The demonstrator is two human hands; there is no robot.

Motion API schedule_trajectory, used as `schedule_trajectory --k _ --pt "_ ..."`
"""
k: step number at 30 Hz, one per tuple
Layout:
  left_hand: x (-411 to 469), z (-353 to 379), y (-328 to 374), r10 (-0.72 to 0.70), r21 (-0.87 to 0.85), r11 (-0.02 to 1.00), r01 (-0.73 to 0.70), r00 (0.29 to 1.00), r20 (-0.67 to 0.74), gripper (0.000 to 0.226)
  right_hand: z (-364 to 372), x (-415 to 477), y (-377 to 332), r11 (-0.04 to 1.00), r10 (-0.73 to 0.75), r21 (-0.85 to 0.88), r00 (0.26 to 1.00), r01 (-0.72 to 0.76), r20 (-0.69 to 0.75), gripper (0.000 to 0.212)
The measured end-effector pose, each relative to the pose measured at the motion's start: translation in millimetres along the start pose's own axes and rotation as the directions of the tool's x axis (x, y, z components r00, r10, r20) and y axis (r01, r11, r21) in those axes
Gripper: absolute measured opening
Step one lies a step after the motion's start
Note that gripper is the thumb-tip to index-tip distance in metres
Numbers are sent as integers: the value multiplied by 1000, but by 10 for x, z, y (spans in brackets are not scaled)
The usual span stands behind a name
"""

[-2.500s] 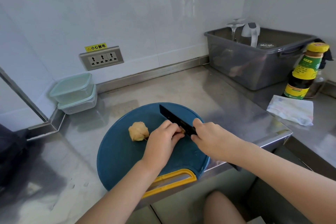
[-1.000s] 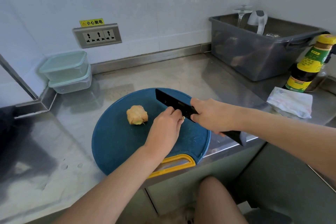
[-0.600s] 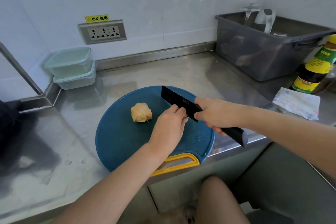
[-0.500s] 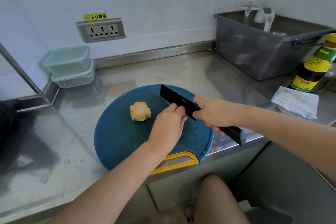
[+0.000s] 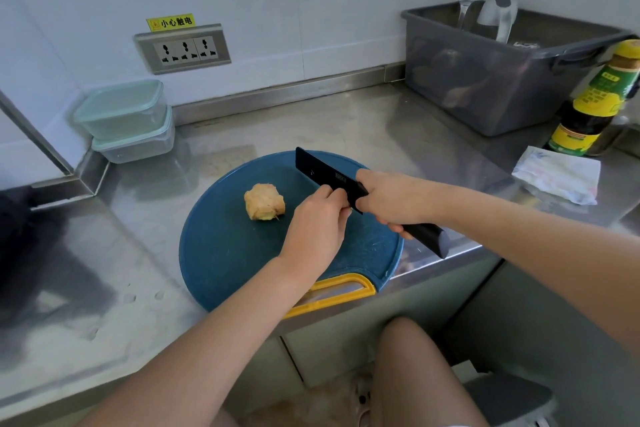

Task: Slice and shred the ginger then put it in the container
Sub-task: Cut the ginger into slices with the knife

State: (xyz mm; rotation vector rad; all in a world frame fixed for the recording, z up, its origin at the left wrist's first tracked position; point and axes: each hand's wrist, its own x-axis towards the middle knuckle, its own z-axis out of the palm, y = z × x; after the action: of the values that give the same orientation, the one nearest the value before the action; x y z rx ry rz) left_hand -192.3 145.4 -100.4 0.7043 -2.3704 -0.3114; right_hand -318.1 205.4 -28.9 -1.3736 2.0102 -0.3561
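I am in the slicing step. My right hand (image 5: 391,199) grips the black knife (image 5: 325,173) at the place where handle and blade meet, and the blade stands edge down over the blue cutting board (image 5: 225,253). My left hand (image 5: 317,224) is curled, with the knuckles close to the flat of the blade. Its fingertips seem to hold down a small piece of ginger (image 5: 350,209), of which only a pale sliver shows beside the blade. The big ginger lump (image 5: 264,202) lies on the board just beside my left hand, on its far-left side, and nothing touches it. I judge the next move calls for a straight press down very near the fingertips, so they must be tucked back. The two stacked containers (image 5: 128,121) stand at the back left of the counter (image 5: 346,121), well apart from the board.
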Motion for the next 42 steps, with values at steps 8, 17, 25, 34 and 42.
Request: schedule_trajectory --k 8,17,25,34,42 --pt "-21 18 -6 -12 -12 1000 12 1000 -15 3 142 102 5 994 -54 -103 997 47 -64 4" --pt "-26 23 -34 -126 -126 985 117 990 -64 8 65 111 104 994 -25 105 1000 26 -10 8" --pt "-25 -6 -21 -135 -141 982 126 989 -57 6 -60 -255 183 989 -79 115 993 89 -88 35" --pt "-35 -11 -7 -128 -86 989 123 990 -61 6 -74 -372 33 982 -127 -159 983 105 -130 30" --pt "-30 -15 -2 -78 -40 996 76 996 -49 7 32 -205 151 967 -136 -241 970 85 -204 32"
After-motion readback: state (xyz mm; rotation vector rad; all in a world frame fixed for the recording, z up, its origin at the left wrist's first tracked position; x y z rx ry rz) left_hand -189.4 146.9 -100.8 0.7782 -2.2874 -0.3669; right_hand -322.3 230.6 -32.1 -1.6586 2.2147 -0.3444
